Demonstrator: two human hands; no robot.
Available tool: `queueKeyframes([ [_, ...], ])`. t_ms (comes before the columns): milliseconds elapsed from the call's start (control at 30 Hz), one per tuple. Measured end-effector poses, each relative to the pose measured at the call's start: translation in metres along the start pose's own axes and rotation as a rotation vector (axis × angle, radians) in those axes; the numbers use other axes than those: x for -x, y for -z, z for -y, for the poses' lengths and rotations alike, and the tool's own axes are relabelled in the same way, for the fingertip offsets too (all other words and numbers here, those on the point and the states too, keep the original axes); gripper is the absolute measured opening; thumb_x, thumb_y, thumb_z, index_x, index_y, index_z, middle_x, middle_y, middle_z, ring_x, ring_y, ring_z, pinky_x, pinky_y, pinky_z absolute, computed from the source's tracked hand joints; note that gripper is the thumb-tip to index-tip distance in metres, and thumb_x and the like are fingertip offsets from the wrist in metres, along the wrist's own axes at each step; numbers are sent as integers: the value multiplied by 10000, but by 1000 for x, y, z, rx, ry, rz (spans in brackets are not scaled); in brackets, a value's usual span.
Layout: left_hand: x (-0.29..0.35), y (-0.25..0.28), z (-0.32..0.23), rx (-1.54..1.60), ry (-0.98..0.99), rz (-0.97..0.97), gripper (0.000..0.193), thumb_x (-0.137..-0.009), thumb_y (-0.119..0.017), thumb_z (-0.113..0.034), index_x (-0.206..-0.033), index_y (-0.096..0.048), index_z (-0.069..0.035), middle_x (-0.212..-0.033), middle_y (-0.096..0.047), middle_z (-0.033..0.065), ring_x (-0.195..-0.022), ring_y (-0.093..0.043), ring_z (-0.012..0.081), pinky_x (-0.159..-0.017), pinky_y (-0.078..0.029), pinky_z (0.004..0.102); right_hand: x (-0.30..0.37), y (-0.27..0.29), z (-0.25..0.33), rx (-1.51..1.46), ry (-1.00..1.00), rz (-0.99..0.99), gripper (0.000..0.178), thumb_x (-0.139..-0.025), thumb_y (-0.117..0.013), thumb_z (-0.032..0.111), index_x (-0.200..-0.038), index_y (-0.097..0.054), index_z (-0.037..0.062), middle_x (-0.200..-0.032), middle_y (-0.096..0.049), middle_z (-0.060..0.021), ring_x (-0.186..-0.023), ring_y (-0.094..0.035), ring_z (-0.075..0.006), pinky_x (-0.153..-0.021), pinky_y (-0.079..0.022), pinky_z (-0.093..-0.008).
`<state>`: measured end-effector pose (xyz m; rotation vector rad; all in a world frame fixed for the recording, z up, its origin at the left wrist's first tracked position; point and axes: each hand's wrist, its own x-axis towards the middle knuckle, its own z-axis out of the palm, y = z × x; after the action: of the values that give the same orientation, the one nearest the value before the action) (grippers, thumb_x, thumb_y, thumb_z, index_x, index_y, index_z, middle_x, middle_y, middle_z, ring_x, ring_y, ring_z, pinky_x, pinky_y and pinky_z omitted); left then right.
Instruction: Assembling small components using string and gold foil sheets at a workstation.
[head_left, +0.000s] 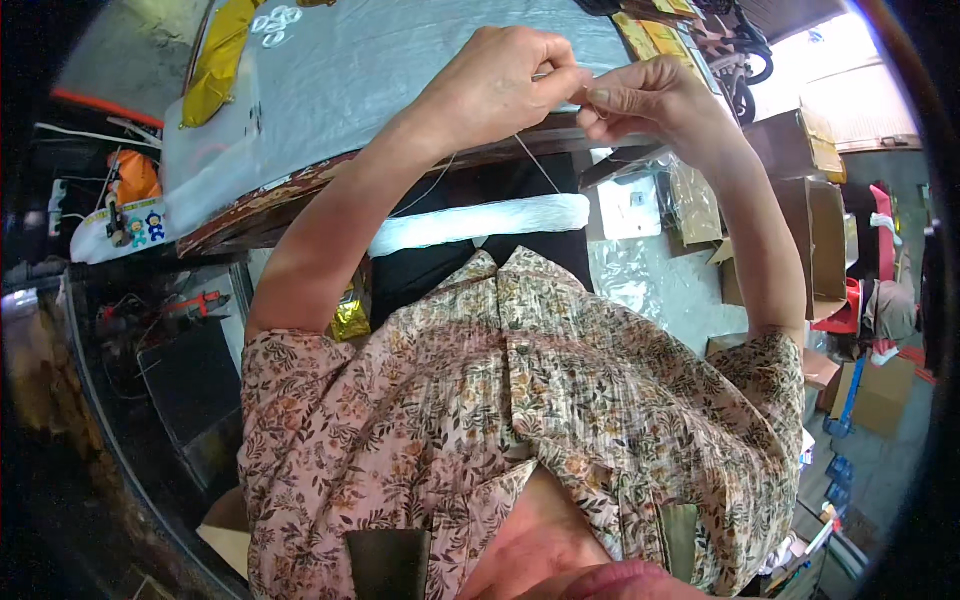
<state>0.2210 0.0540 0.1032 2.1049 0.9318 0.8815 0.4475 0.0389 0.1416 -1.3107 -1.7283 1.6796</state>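
Fingertips together above the near edge of the counter, the left hand and right hand pinch what looks like a fine thread, so work seems unfinished, a white bundle lying below that edge.

A line of yellowish-green lettering is printed along the upper edge of a white panel at the far left, above two small cartoon figures, one teal and one dark blue. On the pale table covering, small dark marks are seen near the left side, possibly print, but too blurred to be read.
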Motion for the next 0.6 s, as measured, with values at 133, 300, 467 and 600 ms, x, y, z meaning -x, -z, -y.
queueKeyframes([
  [133, 1, -3, 6, 10, -30, -14, 309, -945, -627, -283, -835, -677, 2, -604, -600, 93, -552, -569, 137, -542, -452, 336, 1, -1, -5, -64, -43, -12, 264, -945, -669, 242, -1058, -733, 12, -876, -738, -67, -755, -697, -118, -712, -593, -267],
  [300, 6, -7, 20, 103, -30, 13, 272, -967, -621, -255, -882, -672, -2, -612, -573, 46, -567, -547, 108, -543, -438, 308, 0, -1, -4, -153, 52, 42, 244, -962, -645, 229, -1031, -724, 9, -872, -733, -79, -760, -686, -130, -732, -575, -278],
  [467, 24, -48, 11, 717, 69, -119, 230, -1049, -487, -225, -1038, -624, -40, -674, -572, 7, -616, -542, 77, -603, -485, 242, -7, -18, 4, -516, 355, -145, 214, -999, -580, 166, -1046, -711, 4, -1018, -736, -123, -944, -696, -173, -891, -537, -287],
  [600, 32, -50, -11, 802, 39, -112, 250, -1044, -487, -215, -943, -599, -16, -622, -553, -2, -583, -553, 65, -581, -478, 243, 0, -20, 11, 408, 596, -385, 205, -978, -594, 89, -1127, -708, 8, -1064, -737, -108, -1023, -682, -174, -898, -540, -298],
])
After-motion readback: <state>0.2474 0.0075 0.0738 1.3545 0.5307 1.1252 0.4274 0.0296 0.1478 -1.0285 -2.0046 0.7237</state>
